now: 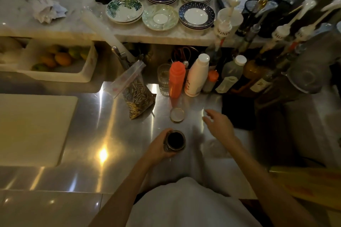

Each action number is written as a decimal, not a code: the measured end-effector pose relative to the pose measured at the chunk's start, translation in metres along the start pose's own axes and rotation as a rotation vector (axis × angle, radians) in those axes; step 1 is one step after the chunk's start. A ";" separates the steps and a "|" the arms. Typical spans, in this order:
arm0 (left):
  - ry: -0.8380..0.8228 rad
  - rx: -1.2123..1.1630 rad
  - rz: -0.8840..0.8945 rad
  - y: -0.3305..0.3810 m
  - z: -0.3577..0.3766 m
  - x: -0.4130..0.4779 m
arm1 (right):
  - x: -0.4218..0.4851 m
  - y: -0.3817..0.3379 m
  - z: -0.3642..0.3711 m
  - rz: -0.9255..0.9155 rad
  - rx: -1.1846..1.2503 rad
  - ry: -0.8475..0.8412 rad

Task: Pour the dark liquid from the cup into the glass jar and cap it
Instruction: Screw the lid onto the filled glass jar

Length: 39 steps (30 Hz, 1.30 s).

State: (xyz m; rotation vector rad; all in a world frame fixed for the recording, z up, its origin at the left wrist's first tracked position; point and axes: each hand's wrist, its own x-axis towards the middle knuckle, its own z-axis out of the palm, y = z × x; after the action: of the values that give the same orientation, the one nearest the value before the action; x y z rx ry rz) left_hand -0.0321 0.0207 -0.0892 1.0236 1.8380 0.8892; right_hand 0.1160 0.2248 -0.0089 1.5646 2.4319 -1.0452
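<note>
A glass jar (175, 141) holding dark liquid stands upright on the steel counter, its mouth uncovered. My left hand (160, 146) wraps around the jar's left side. The jar's round lid (177, 114), pale inside with a gold rim, lies flat on the counter just beyond the jar. My right hand (218, 124) hovers to the right of the lid with fingers spread and nothing in it. A clear cup (215, 146) sits blurred near my right wrist; I cannot tell what is in it.
A bag of seeds (137, 96) leans left of the lid. A ribbed glass (163, 79), an orange bottle (176, 79), a white bottle (197, 75) and syrup bottles (258, 72) stand behind. A white cutting board (35, 129) lies at left; stacked saucers (160, 16) fill the marble shelf.
</note>
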 end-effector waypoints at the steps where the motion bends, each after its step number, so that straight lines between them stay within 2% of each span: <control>1: 0.007 0.016 0.013 -0.002 -0.003 -0.001 | 0.016 -0.011 0.010 -0.030 -0.062 -0.086; 4: 0.100 0.015 0.011 -0.015 -0.013 -0.007 | 0.050 -0.031 0.044 -0.062 -0.175 -0.237; 8: 0.018 0.049 -0.004 -0.009 -0.015 0.001 | 0.071 -0.032 0.074 -0.137 -0.201 -0.204; 11: 0.090 0.018 -0.080 -0.020 -0.012 -0.003 | 0.081 -0.026 0.086 -0.219 -0.178 -0.164; 13: 0.065 0.029 -0.063 -0.023 -0.009 -0.004 | 0.088 -0.021 0.090 -0.272 -0.188 -0.154; 18: 0.078 -0.001 -0.098 -0.016 0.001 -0.004 | 0.092 -0.020 0.102 -0.381 -0.351 -0.322; 23: 0.058 0.024 -0.049 -0.013 -0.002 -0.002 | 0.090 -0.023 0.110 -0.533 -0.508 -0.189; 26: 0.050 0.014 0.003 -0.008 -0.005 -0.001 | 0.089 -0.019 0.104 -0.431 -0.341 -0.201; 29: 0.055 0.005 0.041 0.000 -0.006 -0.004 | 0.083 -0.013 0.081 -0.246 0.146 -0.223; 31: 0.065 0.006 0.051 0.003 -0.005 -0.005 | 0.072 -0.008 0.064 -0.176 0.330 -0.144; 35: 0.066 0.019 0.076 0.007 -0.001 -0.006 | 0.037 0.007 0.041 -0.071 0.401 -0.072; 39: 0.039 0.055 0.066 0.009 0.003 -0.004 | -0.005 0.019 0.039 -0.159 0.356 0.016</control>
State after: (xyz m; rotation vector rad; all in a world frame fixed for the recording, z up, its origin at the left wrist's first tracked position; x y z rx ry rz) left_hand -0.0255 0.0216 -0.0814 1.1139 1.8789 0.9080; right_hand 0.1228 0.2038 -0.0464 1.4849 2.5207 -1.5740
